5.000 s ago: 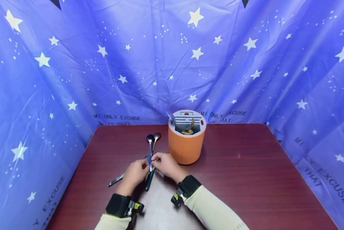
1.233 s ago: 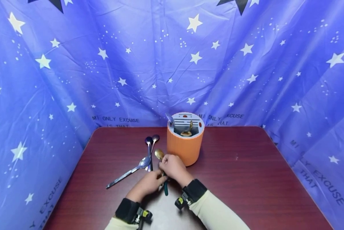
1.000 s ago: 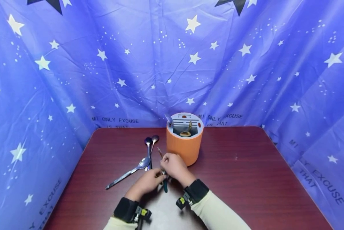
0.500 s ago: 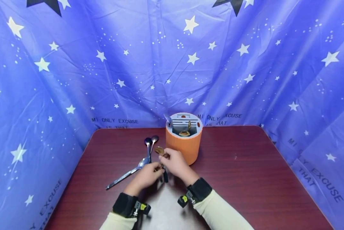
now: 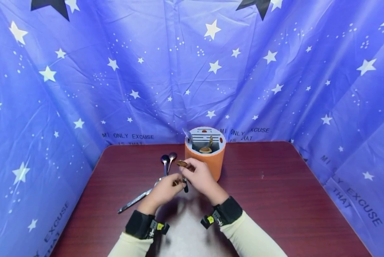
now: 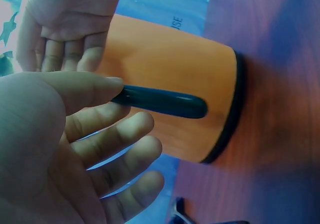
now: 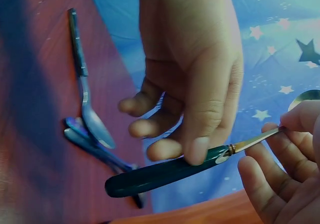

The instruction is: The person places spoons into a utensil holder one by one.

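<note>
Head view looks down; both wrist views (close) share the green-handled spoon [image 7: 165,176].

Gold spoon [image 5: 181,164] bowl mostly behind right hand [image 5: 201,177], holder [image 5: 205,157] contents perhaps another spoon, too small

Dark red-brown wood-grain table [image 5: 275,200], glossy, rounded corners, set w/ star-print blue cloth on three sides. Orange cylindrical holder [image 5: 208,162] w/ a white slotted top stands upright near the back edge, roughly centre. Just left of it, two silver spoons [image 5: 168,161] lie side by side, bowls toward the back, touching or nearly so. A third silver spoon [image 5: 137,200] lies diagonal, handle toward the front-left; its bowl end prob. meets the pair's handles, but that spot is partly hidden. Right half of the tabletop shows plain wood.
</note>
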`<state>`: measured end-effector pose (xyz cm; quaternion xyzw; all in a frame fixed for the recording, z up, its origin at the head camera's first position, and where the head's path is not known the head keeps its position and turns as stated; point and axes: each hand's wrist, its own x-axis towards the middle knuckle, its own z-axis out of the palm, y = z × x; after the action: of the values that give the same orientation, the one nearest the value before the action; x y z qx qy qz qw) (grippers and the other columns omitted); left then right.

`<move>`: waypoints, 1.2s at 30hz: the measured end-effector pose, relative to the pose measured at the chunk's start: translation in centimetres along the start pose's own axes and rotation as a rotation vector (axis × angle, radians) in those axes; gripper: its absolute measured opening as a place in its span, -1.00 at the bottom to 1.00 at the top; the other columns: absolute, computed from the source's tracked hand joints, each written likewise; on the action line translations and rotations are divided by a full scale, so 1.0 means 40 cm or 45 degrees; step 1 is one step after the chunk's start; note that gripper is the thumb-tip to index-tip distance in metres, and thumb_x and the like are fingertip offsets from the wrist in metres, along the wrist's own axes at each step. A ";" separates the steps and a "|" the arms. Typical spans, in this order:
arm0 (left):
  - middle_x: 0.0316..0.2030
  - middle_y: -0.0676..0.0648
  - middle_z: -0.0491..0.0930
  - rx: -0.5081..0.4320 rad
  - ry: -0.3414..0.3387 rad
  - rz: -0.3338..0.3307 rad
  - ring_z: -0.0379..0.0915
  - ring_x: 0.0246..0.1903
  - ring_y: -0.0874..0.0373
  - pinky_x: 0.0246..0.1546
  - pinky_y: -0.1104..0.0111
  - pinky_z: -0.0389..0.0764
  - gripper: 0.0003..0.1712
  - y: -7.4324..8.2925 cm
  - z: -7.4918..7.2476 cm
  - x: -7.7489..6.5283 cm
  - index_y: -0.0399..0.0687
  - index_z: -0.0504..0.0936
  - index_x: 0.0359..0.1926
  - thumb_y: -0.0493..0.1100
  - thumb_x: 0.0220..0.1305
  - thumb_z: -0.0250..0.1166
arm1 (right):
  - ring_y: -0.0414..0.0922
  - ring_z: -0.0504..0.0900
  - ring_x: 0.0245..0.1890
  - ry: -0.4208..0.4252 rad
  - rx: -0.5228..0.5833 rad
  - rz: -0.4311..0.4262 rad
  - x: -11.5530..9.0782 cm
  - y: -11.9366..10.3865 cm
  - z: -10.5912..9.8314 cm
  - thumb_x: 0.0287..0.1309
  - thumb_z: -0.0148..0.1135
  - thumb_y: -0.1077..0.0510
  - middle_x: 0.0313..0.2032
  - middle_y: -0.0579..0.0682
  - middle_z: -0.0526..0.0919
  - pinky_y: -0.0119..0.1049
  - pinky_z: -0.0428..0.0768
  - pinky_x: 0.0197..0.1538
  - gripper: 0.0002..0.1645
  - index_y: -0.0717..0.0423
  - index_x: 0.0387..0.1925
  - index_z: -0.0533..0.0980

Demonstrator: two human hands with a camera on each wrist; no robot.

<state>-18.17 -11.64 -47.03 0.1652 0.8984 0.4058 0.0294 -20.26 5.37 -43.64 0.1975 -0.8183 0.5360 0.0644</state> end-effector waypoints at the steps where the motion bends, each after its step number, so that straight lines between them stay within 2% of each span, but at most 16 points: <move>1: -0.45 0.15 0.52 -0.004 -0.002 0.000 0.43 -0.46 0.27 -0.37 0.34 0.48 -0.93 0.006 -0.003 0.002 0.09 0.58 -0.30 -0.11 0.37 0.28 | -0.24 0.53 -0.50 0.011 0.009 -0.012 0.001 -0.008 -0.007 0.24 0.35 0.19 -0.45 -0.13 0.64 -0.38 0.48 -0.44 -0.94 0.05 -0.24 0.67; 6: -0.43 0.14 0.57 -0.035 0.001 0.060 0.49 -0.41 0.27 -0.32 0.33 0.53 -0.95 0.035 -0.023 0.009 0.04 0.61 -0.24 -0.12 0.35 0.29 | -0.20 0.57 -0.44 0.050 0.065 -0.044 0.008 -0.048 -0.043 0.26 0.34 0.17 -0.41 -0.09 0.67 -0.35 0.53 -0.34 -0.92 0.06 -0.23 0.67; 12: -0.38 0.12 0.60 -0.084 0.009 0.104 0.51 -0.36 0.25 -0.29 0.31 0.55 -0.94 0.068 -0.038 0.031 0.05 0.64 -0.17 -0.13 0.38 0.29 | -0.13 0.58 -0.44 0.088 0.131 -0.044 0.021 -0.084 -0.090 0.31 0.33 0.08 -0.43 -0.06 0.67 -0.32 0.52 -0.38 -0.87 0.00 -0.18 0.69; 15: -0.36 0.12 0.61 -0.072 0.027 0.130 0.52 -0.34 0.25 -0.28 0.32 0.55 -0.93 0.086 -0.046 0.046 0.04 0.65 -0.16 -0.14 0.37 0.31 | -0.12 0.58 -0.44 0.109 0.135 -0.056 0.032 -0.100 -0.113 0.32 0.33 0.05 -0.44 -0.06 0.66 -0.32 0.51 -0.39 -0.86 -0.02 -0.18 0.69; 21: -0.28 0.11 0.63 -0.057 0.050 0.145 0.53 -0.28 0.24 -0.22 0.28 0.56 -0.90 0.129 -0.074 0.078 0.05 0.65 -0.12 -0.12 0.39 0.29 | -0.14 0.59 -0.46 0.150 0.146 -0.151 0.061 -0.139 -0.152 0.30 0.34 0.07 -0.46 -0.01 0.66 -0.33 0.53 -0.36 -0.84 0.07 -0.22 0.69; 27: -0.21 0.11 0.65 -0.059 0.089 0.159 0.56 -0.23 0.21 -0.19 0.24 0.60 -0.87 0.168 -0.092 0.103 0.09 0.66 -0.08 -0.06 0.42 0.28 | -0.16 0.65 -0.37 0.192 0.202 -0.225 0.081 -0.163 -0.185 0.30 0.35 0.10 -0.34 0.06 0.71 -0.34 0.60 -0.30 -0.78 0.16 -0.13 0.70; 32: -0.20 0.09 0.63 -0.025 0.137 0.169 0.55 -0.20 0.19 -0.13 0.22 0.58 -0.88 0.197 -0.101 0.119 0.07 0.64 -0.10 -0.06 0.42 0.27 | -0.16 0.60 -0.45 0.247 0.180 -0.202 0.083 -0.186 -0.203 0.28 0.37 0.06 -0.45 -0.02 0.68 -0.34 0.56 -0.38 -0.81 0.06 -0.16 0.71; 36: -0.21 0.05 0.61 0.013 0.185 0.184 0.54 -0.20 0.17 -0.13 0.21 0.57 -0.86 0.215 -0.107 0.130 0.02 0.62 -0.11 -0.06 0.42 0.27 | -0.15 0.60 -0.46 0.282 0.180 -0.236 0.086 -0.197 -0.213 0.27 0.38 0.07 -0.46 -0.01 0.69 -0.36 0.53 -0.39 -0.82 0.06 -0.16 0.71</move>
<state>-21.52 -7.75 -37.38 0.1998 0.8860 0.4133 -0.0658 -21.20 9.46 -32.28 0.2159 -0.7448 0.6024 0.1894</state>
